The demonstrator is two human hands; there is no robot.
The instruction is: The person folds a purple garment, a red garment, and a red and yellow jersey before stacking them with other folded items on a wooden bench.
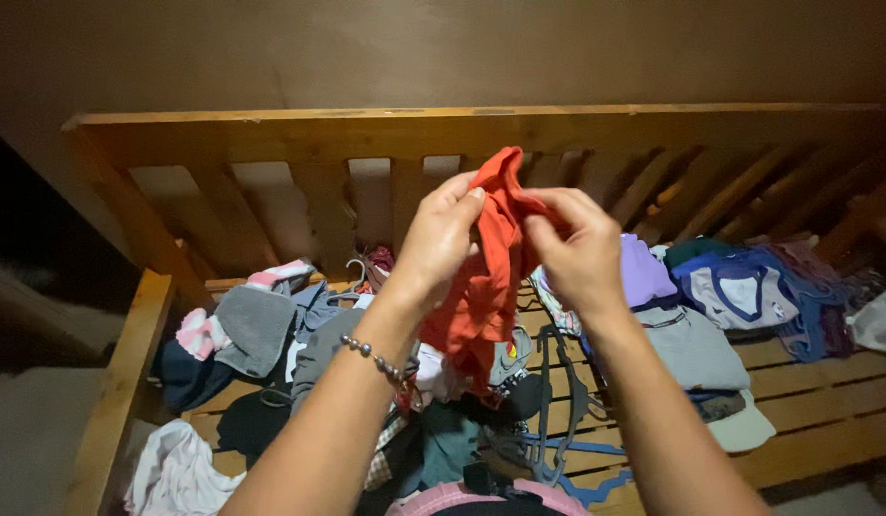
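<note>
Holding up a red garment [481,287], crumpled and hanging in folds, over the seat slats of a wooden sofa frame [367,129]. Pinching its top edge with both hands: left hand [441,239] closed on the cloth at the left of the bunched peak, right hand [577,250] closed on it at the right, fingertips nearly meeting. Wearing a beaded bracelet [371,354] on the left wrist, below and left of the red garment.

Seemingly sorting out the cloth's edge or finding its opening, with the fabric not yet spread flat. Judging from the bunching, needing the two grips drawn apart along the hem, and the hanging tail kept lifted off the pile.

Lying directly beneath the red garment: a loose heap of dark and pale clothes with blue plastic hangers [558,449] tangled in it, likely snagging anything lowered there. Sitting left of the red garment, a grey knitted piece [255,325] beside pink-and-white cloth; lower left, a white garment [180,468] drooping over the frame's edge. Resting right of the red garment, a lilac top [644,272], a grey shirt [691,349] and, further right, a blue-and-white top [744,287]. Showing below the red garment at the picture's bottom edge, something pink [453,497], too cropped for telling what.
</note>
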